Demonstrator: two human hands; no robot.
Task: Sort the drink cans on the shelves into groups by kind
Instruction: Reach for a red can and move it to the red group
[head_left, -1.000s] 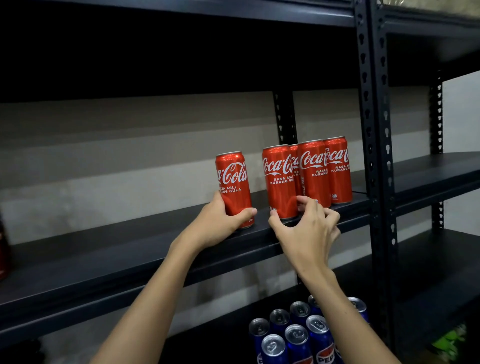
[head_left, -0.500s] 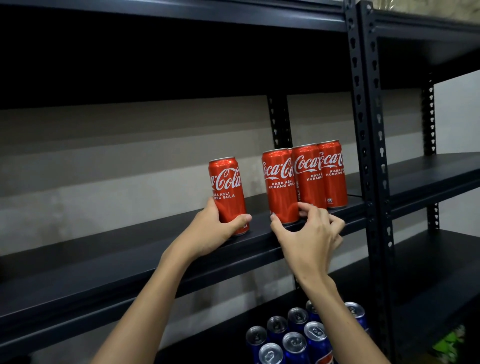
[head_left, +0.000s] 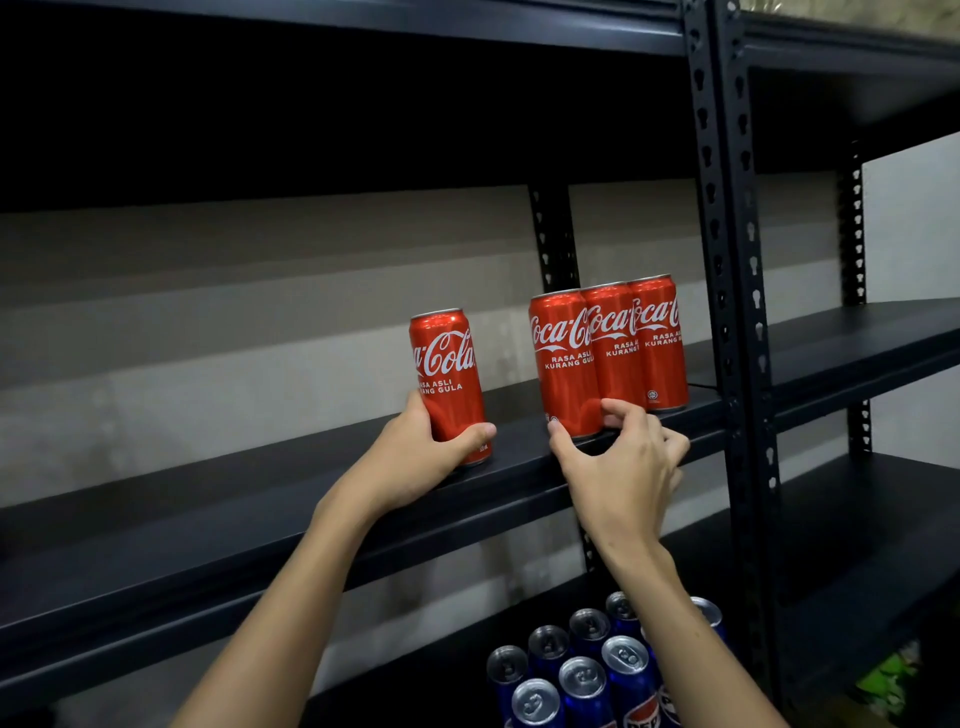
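Note:
On the black middle shelf (head_left: 218, 525) stands a single red Coca-Cola can (head_left: 448, 382), and my left hand (head_left: 415, 457) grips its lower part. To its right, a tight row of three red Coca-Cola cans (head_left: 608, 353) stands against the upright post. My right hand (head_left: 621, 462) pinches the base of the nearest can of that row (head_left: 563, 364) between thumb and fingertips. A gap separates the single can from the row. Several blue Pepsi cans (head_left: 582, 670) stand grouped on the shelf below.
A black perforated upright post (head_left: 727, 260) rises just right of the red cans. Beyond it, further black shelves (head_left: 857, 348) run to the right. The top shelf (head_left: 363, 21) hangs overhead. Something green (head_left: 888, 675) shows at the bottom right.
The row of red cans has closed up tighter, so a fourth can behind no longer shows. My hands keep their hold. The view has shifted slightly.

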